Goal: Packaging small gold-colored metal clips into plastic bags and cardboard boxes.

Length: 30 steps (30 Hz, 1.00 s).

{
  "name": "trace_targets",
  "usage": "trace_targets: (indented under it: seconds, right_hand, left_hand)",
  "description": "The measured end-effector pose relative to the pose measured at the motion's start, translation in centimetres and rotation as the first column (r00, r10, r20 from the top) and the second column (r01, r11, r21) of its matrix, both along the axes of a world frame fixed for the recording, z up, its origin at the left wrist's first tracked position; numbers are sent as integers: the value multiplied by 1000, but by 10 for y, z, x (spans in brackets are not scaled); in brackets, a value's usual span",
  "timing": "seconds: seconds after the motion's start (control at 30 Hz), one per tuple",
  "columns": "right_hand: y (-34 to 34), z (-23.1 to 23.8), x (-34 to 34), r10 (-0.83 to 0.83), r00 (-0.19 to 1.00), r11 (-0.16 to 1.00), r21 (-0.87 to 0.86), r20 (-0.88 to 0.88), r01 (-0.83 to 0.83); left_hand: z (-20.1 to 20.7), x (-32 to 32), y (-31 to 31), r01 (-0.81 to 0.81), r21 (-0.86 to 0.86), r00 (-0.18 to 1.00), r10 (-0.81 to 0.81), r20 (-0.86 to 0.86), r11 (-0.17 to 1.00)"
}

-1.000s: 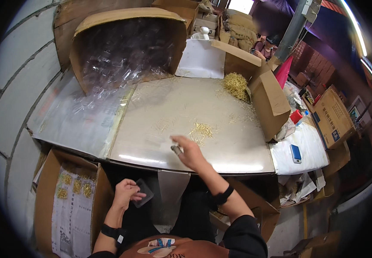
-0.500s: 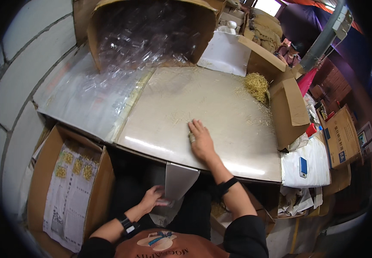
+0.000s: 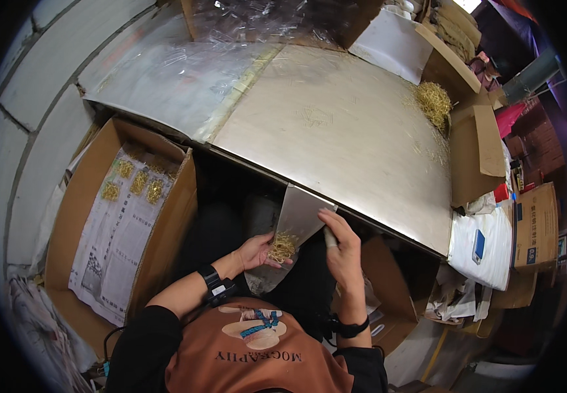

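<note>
My left hand [image 3: 256, 252] is turned palm up below the front edge of the table. On its palm and fingers rests a loose clump of thin golden pieces [image 3: 283, 247], like short wires or pins; their exact kind cannot be made out. Just behind the clump, a grey-white sloping chute [image 3: 303, 213] hangs from the table edge. My right hand [image 3: 343, 252] is raised beside the chute's right side, its fingers stretched out and nothing visible in it. One of its fingers wears a pale wrap. A small scatter of golden pieces [image 3: 314, 118] lies on the metal tabletop [image 3: 336, 150].
A larger golden heap [image 3: 434, 105] sits at the table's far right against cardboard flaps [image 3: 476, 154]. At left, a cardboard box [image 3: 159, 242] holds several small golden bunches on printed paper. Clear plastic pieces fill a box [image 3: 355, 26] at the back. A blue device [image 3: 478, 245] lies on white packaging.
My right hand has left the tabletop and come down beside the chute. The left hand now shows a golden clump on its palm. My view has tipped downward.
</note>
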State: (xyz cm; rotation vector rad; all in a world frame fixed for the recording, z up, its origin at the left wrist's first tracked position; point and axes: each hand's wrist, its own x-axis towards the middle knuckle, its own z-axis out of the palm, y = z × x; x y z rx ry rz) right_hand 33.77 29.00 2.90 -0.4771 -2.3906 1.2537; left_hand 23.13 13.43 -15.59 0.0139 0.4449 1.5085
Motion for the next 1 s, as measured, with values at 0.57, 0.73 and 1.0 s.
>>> trace_targets:
  seconds: [0.57, 0.73, 1.0]
  right_hand:
    - [378, -20, -49, -665, 566, 728, 592, 487, 345]
    - [266, -20, -94, -433, 731, 800, 599, 528, 41]
    - [121, -15, -66, -136, 913, 842, 530, 384, -97]
  left_hand:
    - [-31, 3, 9, -135, -379, 973, 50, -227, 915]
    - [-58, 11, 6, -270, -368, 857, 47, -513, 890]
    - [-38, -1, 8, -205, -390, 924, 46, -379, 898]
